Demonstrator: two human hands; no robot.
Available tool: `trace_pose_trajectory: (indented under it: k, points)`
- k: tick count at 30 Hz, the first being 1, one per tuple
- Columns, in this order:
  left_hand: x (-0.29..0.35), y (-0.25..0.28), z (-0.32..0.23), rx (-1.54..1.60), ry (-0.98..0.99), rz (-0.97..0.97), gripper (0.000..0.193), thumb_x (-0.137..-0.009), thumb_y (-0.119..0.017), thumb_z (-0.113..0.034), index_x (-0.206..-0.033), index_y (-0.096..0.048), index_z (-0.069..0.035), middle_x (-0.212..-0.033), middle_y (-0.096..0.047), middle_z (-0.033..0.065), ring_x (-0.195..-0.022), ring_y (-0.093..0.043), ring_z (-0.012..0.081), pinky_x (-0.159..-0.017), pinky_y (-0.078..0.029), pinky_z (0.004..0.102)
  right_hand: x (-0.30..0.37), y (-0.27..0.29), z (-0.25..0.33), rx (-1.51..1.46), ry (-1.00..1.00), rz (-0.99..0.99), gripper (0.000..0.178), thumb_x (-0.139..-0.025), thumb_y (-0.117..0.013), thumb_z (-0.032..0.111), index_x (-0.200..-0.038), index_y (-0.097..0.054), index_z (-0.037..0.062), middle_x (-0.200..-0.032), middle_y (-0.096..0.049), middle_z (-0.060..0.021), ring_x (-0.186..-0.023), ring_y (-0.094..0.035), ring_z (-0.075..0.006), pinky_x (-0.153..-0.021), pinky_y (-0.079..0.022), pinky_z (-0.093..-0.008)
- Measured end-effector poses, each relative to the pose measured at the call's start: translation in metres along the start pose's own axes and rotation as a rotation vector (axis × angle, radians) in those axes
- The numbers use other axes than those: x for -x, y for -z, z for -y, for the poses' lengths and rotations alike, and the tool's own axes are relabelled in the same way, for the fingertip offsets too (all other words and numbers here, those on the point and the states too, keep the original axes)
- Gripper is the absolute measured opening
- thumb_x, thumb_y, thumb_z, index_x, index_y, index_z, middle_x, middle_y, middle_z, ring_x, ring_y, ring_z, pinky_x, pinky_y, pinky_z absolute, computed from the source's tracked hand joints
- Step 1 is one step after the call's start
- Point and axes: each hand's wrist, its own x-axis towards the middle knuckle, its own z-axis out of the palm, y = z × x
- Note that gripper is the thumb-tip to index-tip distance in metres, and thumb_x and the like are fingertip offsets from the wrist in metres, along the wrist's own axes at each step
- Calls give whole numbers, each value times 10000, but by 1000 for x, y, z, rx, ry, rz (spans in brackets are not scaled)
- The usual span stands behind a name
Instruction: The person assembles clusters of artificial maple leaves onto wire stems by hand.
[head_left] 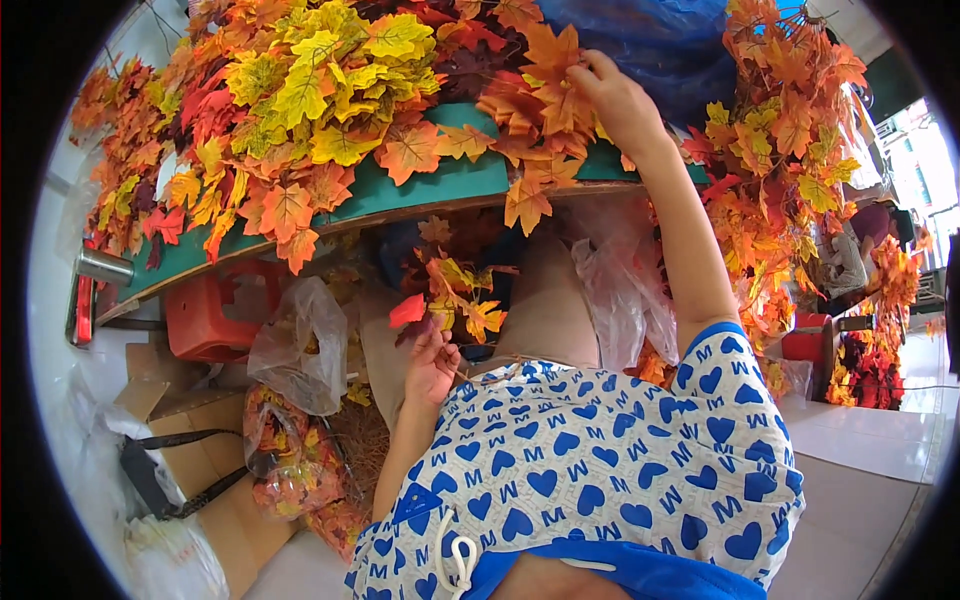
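Note:
My left hand (432, 368) is low over my lap, its fingers closed on a small spray of artificial maple leaves (455, 285). Yellow and orange leaves fan out above the fingers, and a red leaf (407, 311) sticks out beside them. My right hand (618, 105) stretches out to the table, thumb and fingers pinching an orange artificial maple leaf (552, 55) on top of an orange pile. To the left of that pile, a large heap of yellow leaves (335, 85) lies on the green tabletop (455, 185).
Blue plastic sheeting (650, 50) lies behind my right hand. Leaf garlands (790, 150) hang at the right. Below the table are a red stool (215, 315), a clear plastic bag (300, 345), a bag of leaves (290, 465) and cardboard (240, 520).

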Motion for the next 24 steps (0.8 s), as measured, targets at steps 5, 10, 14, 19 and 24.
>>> trace_pose_trajectory:
  k: [5, 10, 14, 19, 24]
  points:
    - [2, -12, -10, 119, -45, 213, 330, -915, -545, -198, -1219, -519, -74, -932, -550, 18, -707, -497, 106, -624, -446, 229, -7, 5, -23, -51, -76, -342, 347, -753, -526, 7, -1085, -604, 73, -1095, -594, -153, -967, -572, -331, -813, -482, -390]
    - [-6, -10, -21, 176, -11, 238, 223, -899, -549, -159, -1101, -576, -69, -933, -545, 25, -755, -504, 148, -640, -438, 249, -7, -5, -30, -425, -316, -292, 190, -795, -628, 199, -893, -683, 46, -857, -660, -127, -794, -626, -293, -728, -491, -368]
    - [-7, -4, -22, 171, -18, 168, 143, -873, -571, -93, -1015, -581, -92, -886, -557, 36, -746, -490, 151, -619, -422, 250, -3, -10, -29, -211, -212, -197, 124, -778, -646, 204, -852, -700, 119, -835, -655, -80, -819, -609, -273, -716, -482, -362]
    - [1, 1, -20, 130, -68, 157, 236, -865, -579, -82, -1096, -537, -98, -940, -572, 51, -734, -488, 151, -616, -423, 252, -6, -8, -28, -321, -345, -419, 226, -799, -616, 149, -1020, -657, 171, -910, -622, -80, -844, -590, -280, -730, -477, -359]
    - [-6, -7, -22, 139, -36, 127, 192, -851, -601, -80, -1041, -573, -90, -942, -590, 51, -743, -500, 150, -631, -431, 259, -11, -15, -57, -646, -595, -514, 267, -837, -566, 24, -1101, -597, 11, -874, -613, -69, -793, -588, -155, -723, -485, -280]
